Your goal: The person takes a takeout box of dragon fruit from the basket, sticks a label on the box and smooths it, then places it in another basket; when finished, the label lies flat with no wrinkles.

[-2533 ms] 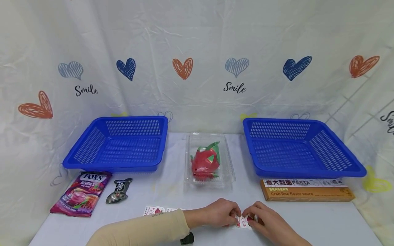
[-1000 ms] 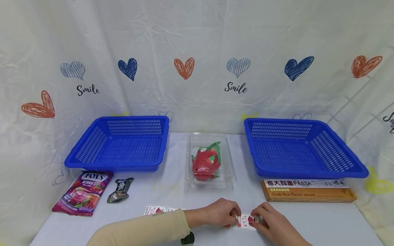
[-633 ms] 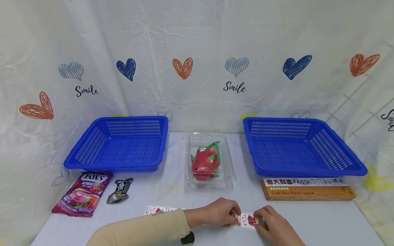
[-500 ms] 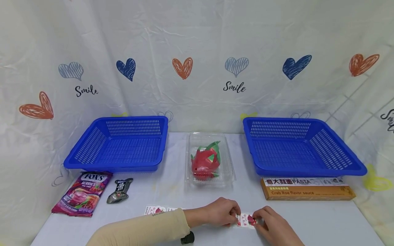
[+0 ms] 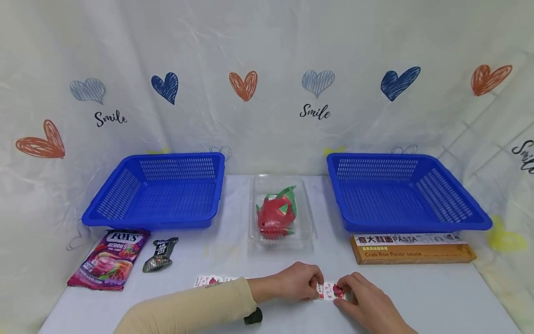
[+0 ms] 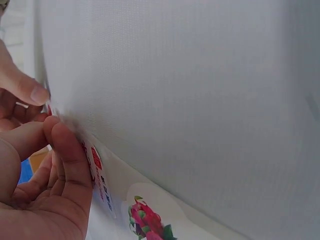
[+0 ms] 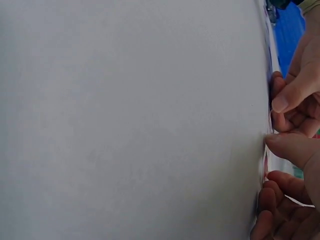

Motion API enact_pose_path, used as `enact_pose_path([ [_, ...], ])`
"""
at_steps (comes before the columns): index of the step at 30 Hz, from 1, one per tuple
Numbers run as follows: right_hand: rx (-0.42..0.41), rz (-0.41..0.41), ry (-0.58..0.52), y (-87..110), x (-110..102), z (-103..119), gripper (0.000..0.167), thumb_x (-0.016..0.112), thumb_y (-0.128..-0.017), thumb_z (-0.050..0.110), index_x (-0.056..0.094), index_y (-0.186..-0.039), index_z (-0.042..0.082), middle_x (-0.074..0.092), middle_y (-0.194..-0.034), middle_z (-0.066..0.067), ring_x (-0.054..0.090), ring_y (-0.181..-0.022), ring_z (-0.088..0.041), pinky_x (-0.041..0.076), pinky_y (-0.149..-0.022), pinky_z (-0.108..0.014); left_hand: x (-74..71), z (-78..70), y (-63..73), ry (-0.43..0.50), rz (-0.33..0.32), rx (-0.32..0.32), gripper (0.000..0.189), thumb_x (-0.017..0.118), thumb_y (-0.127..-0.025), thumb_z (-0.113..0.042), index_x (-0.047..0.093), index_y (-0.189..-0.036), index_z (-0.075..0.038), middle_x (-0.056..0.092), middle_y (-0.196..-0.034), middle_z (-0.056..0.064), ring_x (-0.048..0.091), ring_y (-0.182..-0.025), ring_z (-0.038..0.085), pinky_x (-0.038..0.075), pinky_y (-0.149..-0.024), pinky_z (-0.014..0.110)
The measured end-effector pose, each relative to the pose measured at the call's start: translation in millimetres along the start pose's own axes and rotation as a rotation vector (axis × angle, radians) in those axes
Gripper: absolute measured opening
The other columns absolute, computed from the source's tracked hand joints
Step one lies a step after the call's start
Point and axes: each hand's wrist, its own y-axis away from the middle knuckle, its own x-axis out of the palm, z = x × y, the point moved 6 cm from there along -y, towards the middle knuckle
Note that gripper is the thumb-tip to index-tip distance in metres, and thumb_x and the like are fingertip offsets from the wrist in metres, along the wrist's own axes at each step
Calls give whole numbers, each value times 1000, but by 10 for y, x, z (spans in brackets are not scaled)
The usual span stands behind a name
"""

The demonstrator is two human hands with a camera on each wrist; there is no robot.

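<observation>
Between both hands, low in the head view, is a small white sticker (image 5: 328, 291) with red lettering and a dragon fruit picture. My left hand (image 5: 295, 281) pinches its left side between thumb and bent fingers. At the sticker's right end my right hand (image 5: 367, 299) grips with thumb and forefinger, covering that corner. In the left wrist view a label with a dragon fruit picture (image 6: 146, 220) lies on a strip (image 6: 175, 205) running back under the left hand (image 6: 65, 175). More dragon fruit labels (image 5: 207, 280) show behind the left sleeve. In the right wrist view the sticker is nearly edge-on.
A clear lidded box (image 5: 306, 218) holding a red and green dragon fruit stands between two blue baskets (image 5: 152, 222) (image 5: 413, 226). A purple candy bag (image 5: 109, 260) and a small dark wrapped packet (image 5: 160, 254) lie left; a pasta box (image 5: 413, 250) lies right.
Compared with the earliest frame, my right hand has shifted right, away from the left, exposing more of the sticker. The left hand keeps its grip. The head view has tilted slightly.
</observation>
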Motion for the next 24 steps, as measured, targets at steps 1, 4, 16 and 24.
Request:
enact_pose_path([
  [1, 15, -13, 13, -17, -9, 11, 31, 83, -75, 37, 63, -95, 25, 48, -87, 16, 43, -72, 2, 42, -60, -23, -15, 1, -7, -2, -5, 0, 18, 71, -87, -3, 62, -101, -8, 52, -67, -9, 46, -56, 1, 40, -58, 14],
  [4, 64, -38, 48, -55, -30, 41, 32, 85, -73, 38, 61, -90, 26, 47, -85, 16, 43, -70, 0, 41, -58, -26, -39, 0, -21, -6, -12, 1, 17, 70, -87, -3, 62, -101, -8, 51, -66, -9, 46, -54, 1, 39, -57, 14],
  [16, -165, -96, 24, -126, -42, 147, 20, 78, -81, 14, 66, -95, 23, 49, -84, 17, 45, -71, 4, 43, -59, -23, -36, 4, -16, -13, -10, 1, 16, 70, -88, -4, 62, -101, -8, 52, -64, -10, 47, -53, 0, 40, -58, 13],
  [24, -433, -31, -110, -172, -48, 119, 22, 74, -86, 11, 69, -105, 21, 53, -93, 12, 45, -74, 4, 42, -59, -20, -19, 26, -16, 6, -5, -13, 15, 70, -88, -5, 62, -101, -9, 53, -62, -10, 49, -52, 0, 40, -59, 13],
])
